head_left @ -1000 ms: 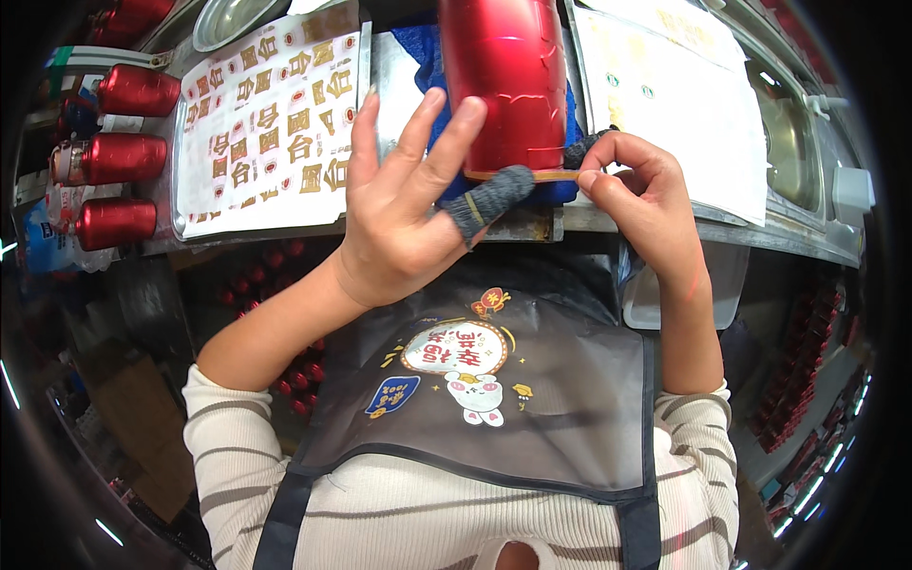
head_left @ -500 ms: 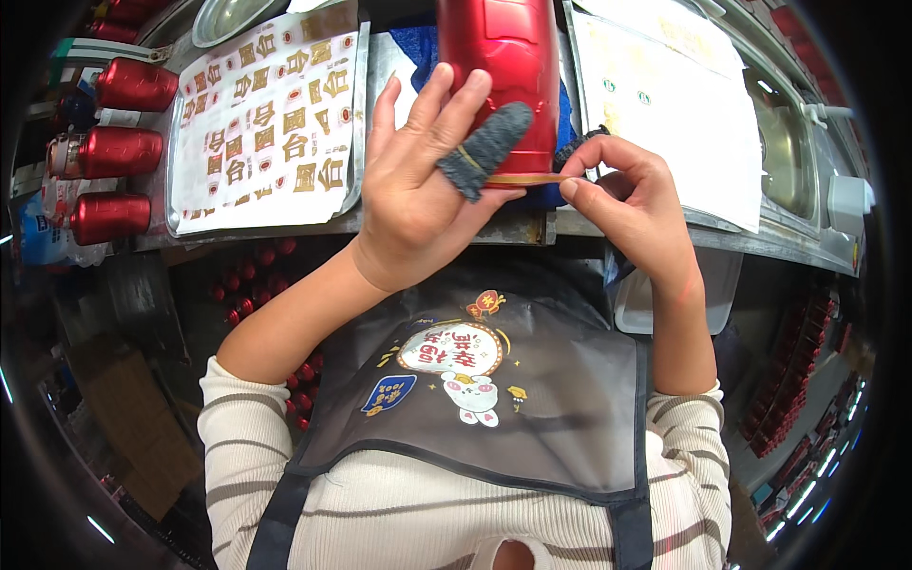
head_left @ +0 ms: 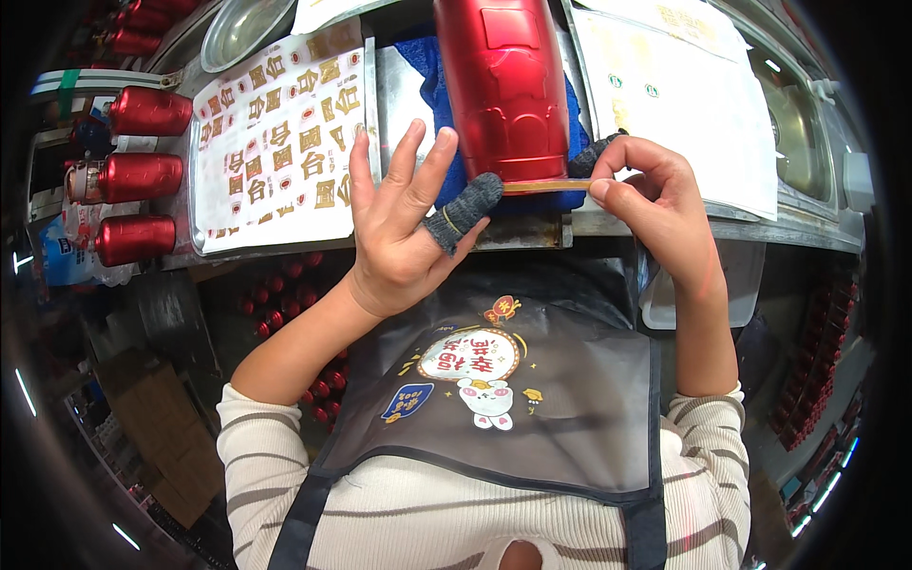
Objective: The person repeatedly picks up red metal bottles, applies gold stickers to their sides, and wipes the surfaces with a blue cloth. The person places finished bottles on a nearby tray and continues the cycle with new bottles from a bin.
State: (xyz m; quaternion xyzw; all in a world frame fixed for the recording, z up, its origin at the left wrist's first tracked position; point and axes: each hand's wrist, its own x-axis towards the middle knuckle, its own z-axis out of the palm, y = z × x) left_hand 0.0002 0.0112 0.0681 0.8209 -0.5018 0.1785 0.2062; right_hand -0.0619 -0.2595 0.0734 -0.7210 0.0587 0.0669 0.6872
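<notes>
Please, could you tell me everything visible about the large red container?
The large red container has a glossy, metallic-looking surface with raised panels. It appears to lie on a blue cloth, its far end outside the picture. A thin amber strip crosses its near end; whether they touch is unclear.

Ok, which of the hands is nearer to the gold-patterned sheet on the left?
Left. The left hand is just right of the sheet; the right hand is farther, past the red bottle.
</notes>
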